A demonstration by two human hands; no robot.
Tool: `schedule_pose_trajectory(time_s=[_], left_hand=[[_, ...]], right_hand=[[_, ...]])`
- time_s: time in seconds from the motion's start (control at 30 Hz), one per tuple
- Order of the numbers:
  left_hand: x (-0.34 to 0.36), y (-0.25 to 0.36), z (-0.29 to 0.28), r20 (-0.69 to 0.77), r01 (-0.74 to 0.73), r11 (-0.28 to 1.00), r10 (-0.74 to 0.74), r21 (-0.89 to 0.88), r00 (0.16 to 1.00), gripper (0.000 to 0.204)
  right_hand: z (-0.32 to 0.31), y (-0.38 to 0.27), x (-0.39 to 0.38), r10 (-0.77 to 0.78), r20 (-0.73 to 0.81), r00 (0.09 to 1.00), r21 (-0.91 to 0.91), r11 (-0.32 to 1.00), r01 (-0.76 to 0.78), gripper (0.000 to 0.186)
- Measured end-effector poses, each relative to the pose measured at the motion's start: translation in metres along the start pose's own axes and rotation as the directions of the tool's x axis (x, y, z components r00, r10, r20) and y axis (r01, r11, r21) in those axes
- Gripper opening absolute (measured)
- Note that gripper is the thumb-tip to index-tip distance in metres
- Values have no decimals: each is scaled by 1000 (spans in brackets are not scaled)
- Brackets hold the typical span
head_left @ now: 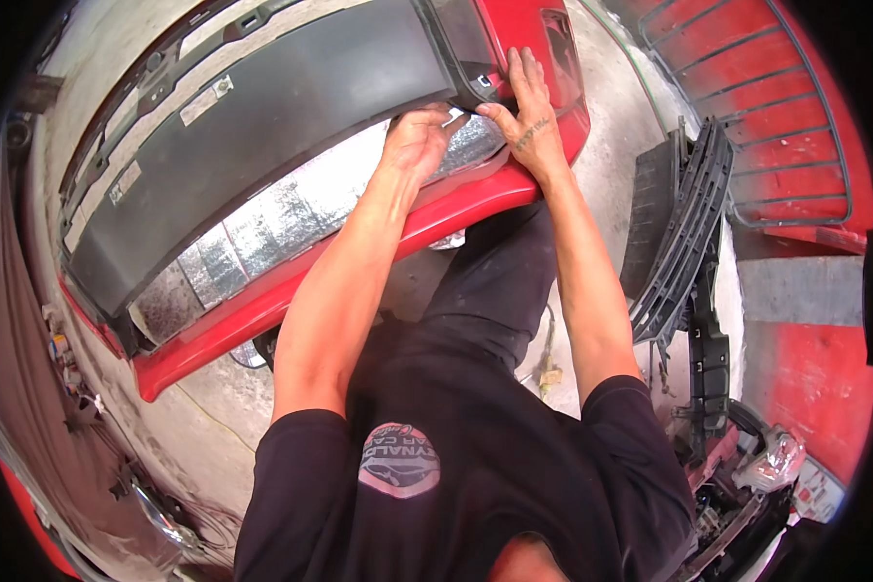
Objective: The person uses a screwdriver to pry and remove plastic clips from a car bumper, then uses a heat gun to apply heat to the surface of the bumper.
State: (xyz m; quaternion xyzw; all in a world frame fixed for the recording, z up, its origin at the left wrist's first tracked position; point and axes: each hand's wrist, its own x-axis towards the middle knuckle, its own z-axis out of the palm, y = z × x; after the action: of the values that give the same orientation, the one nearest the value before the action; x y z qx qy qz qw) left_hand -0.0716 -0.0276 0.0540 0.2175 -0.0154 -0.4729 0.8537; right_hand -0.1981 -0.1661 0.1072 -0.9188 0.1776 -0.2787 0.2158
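A red car bumper cover (427, 221) with a large black plastic panel (291, 102) set in it lies in front of me. My left hand (419, 141) is closed at the panel's near right edge, its fingers curled and partly hidden there. My right hand (532, 116) lies with fingers stretched out on the red corner of the bumper. Its thumb points toward the left hand, by the black corner trim (470, 89). Between the black panel and the red lower lip shows a silver foil-like surface (276, 209).
To the right, black grille parts (684, 223) lean together beside a red panel with a black wire rack (747, 107). Loose car parts and a headlamp (774, 458) lie at lower right. A brown cover (15, 339) hangs along the left, with small parts near it.
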Motion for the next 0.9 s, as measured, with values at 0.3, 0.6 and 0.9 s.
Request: schedule_pose_trajectory(time_s=[0.3, 0.6, 0.9], left_hand=[[-1, -3, 4, 12, 1, 1000, -2, 12, 1000, 31], [-11, -4, 12, 56, 2, 999, -4, 45, 998, 43], [-6, -1, 13, 91, 29, 996, -36, 79, 995, 47]], right_hand=[[-2, -5, 3, 8, 25, 1000, 36, 999, -9, 97], [2, -16, 4, 113, -46, 993, 19, 994, -112, 104], [0, -5, 2, 77, -32, 997, 53, 996, -75, 105]])
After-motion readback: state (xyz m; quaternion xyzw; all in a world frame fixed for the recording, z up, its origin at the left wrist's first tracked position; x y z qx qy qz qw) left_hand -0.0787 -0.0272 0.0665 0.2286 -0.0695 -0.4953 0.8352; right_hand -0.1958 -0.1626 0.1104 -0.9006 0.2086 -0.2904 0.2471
